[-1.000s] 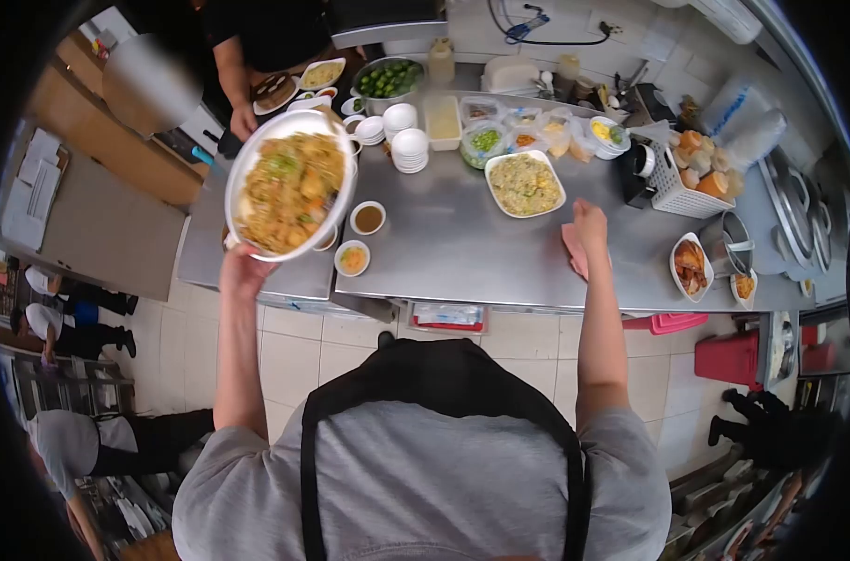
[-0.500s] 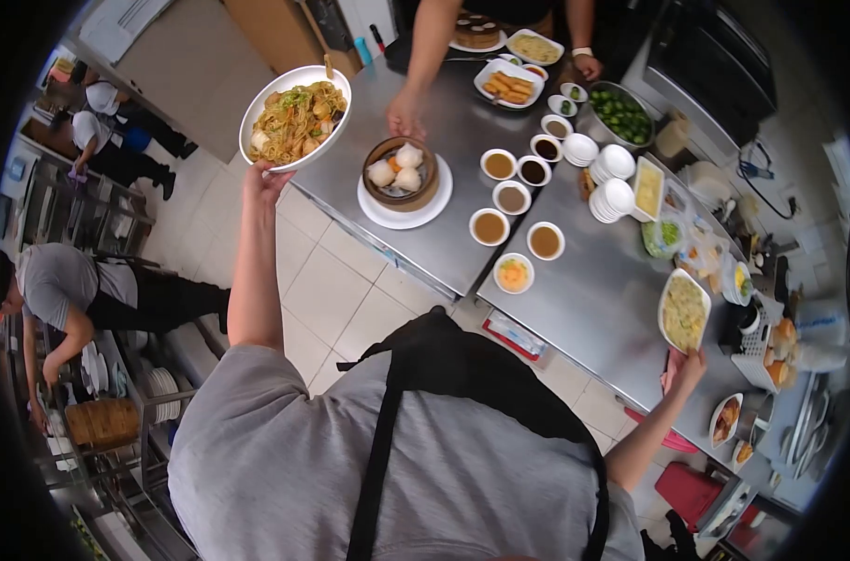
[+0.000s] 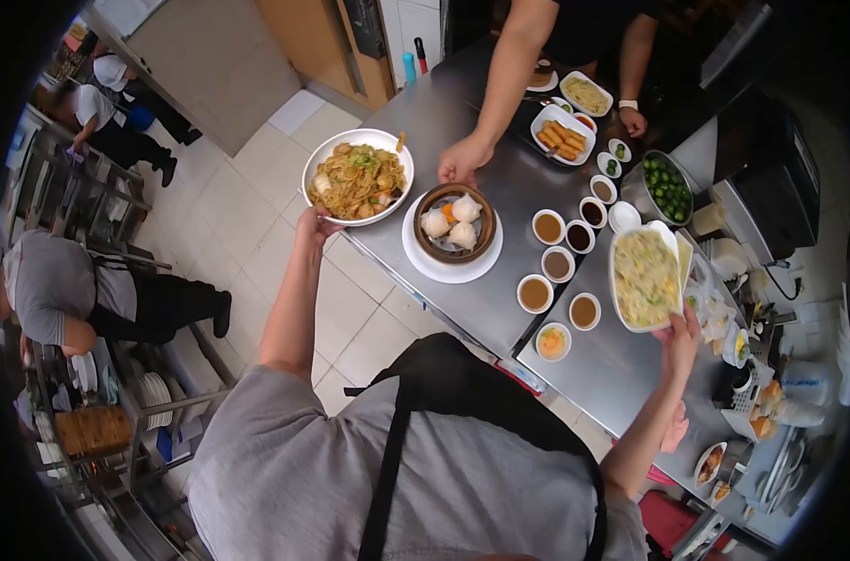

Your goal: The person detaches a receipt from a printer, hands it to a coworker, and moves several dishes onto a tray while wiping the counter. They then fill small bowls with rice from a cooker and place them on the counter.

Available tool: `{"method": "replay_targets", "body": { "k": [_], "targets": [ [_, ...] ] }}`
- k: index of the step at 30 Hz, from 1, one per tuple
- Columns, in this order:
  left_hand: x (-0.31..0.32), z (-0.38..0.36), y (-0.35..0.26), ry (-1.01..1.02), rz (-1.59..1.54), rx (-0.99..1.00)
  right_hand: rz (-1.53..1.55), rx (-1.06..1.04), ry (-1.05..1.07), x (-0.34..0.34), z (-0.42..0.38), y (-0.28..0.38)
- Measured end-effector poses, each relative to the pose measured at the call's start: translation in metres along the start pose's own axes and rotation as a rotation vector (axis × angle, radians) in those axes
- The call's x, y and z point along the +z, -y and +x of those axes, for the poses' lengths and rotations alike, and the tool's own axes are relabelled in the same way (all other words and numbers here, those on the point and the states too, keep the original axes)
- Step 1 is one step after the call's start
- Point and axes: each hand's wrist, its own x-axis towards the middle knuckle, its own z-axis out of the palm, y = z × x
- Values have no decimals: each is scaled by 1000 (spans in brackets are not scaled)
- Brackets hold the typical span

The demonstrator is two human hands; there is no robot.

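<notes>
My left hand (image 3: pixel 315 227) grips the lower rim of a round white bowl (image 3: pixel 310 192) heaped with fried noodles (image 3: pixel 355 178), held up by the steel counter's left edge. In my right hand (image 3: pixel 679 338) is a white oblong dish (image 3: pixel 618 297) piled with fried rice (image 3: pixel 646 271), raised above the counter and partly covering some small white bowls. Between them, a bamboo steamer (image 3: pixel 419 241) with several pale dumplings (image 3: pixel 463 208) sits on a white plate (image 3: pixel 417 259). A co-worker's hand (image 3: pixel 462 161) touches or nearly touches the steamer's far rim.
Several small sauce bowls (image 3: pixel 535 294) line the steel counter (image 3: pixel 561 374). Farther back are a dish of fried rolls (image 3: pixel 562 140) and a metal pot of green vegetables (image 3: pixel 666 187). Another person (image 3: pixel 70 280) bends over a rack at left. A plastic basket (image 3: pixel 743 411) stands at right.
My right hand has brought the rice dish inward, over the small bowls. My left hand has brought the noodle bowl closer to the steamer. The view has shifted slightly.
</notes>
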Motion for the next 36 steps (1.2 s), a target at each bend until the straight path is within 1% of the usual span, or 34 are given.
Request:
{"method": "replay_targets", "body": {
  "k": [2,3,5,7,8,15,17,19,21,23,25,27,29,31,33,35,36],
  "targets": [
    [6,-3,4,14,-37,-10,-13,-4,93,48,10,16],
    [6,0,7,9,-37,-16,-18,2,95,65,17,17],
    [4,7,11,39,-49,-65,-5,0,203,93,31,20],
    [1,10,13,65,-58,-51,-7,8,251,115,38,23],
    [0,11,13,62,-49,-66,-6,12,295,124,41,24],
    [3,11,10,76,-45,-52,-38,-22,337,144,49,16],
    [9,8,7,94,-46,-45,-85,14,364,147,35,16],
    [15,4,9,113,-42,-47,-100,34,364,151,25,4],
    [26,3,11,96,-58,-31,-118,98,462,164,13,-6],
    [34,6,16,133,-50,-46,-180,145,531,184,5,-23],
    [46,3,20,164,-76,-25,-170,171,607,209,0,-46],
    [50,3,24,200,-93,-25,-209,146,677,232,7,-81],
    [50,5,31,247,-103,-28,-228,142,675,255,7,-88],
    [42,8,39,227,-129,-9,-207,96,688,269,11,-101],
    [37,8,40,241,-117,-26,-282,34,753,278,21,-117],
    [41,-6,37,255,-110,-59,-221,224,814,280,16,-97],
    [41,-7,39,257,-106,-53,-218,252,822,279,18,-106]
  ]
}}
